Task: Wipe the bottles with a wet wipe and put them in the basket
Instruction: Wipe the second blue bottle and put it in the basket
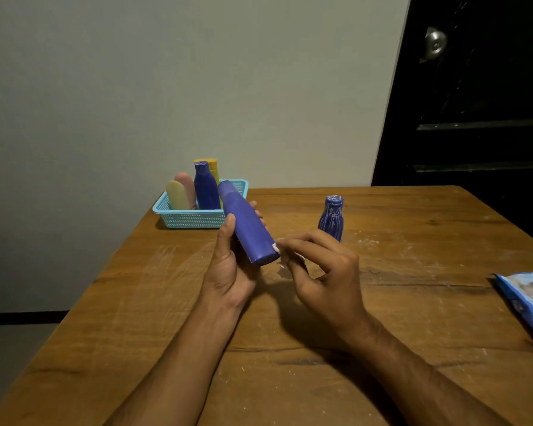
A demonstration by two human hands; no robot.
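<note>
The long blue bottle is up off the wooden table, lying at a slant in the left hand, cap end pointing toward the basket and flat bottom toward the camera. Thumb is along the near side and the fingers wrap behind it, just the tips poking out on the far side. The right hand has its fingers curled, pinching a small white wet wipe right against the bottle's bottom edge. Most of the wipe is buried under the fingers, so its shape is hard to make out.

Back left, the light blue mesh basket sits at the table's far edge with four bottles standing in it: a cream one, a pink one, a dark blue one and a yellow one mostly hidden behind the blue. The held bottle overlaps the basket's right corner from this angle.

A short blue bottle with pale line patterns stands alone on the table, just beyond the right hand. At the right edge there's a blue wipes pack, cut off by the frame. Dark door with a metal knob behind.
</note>
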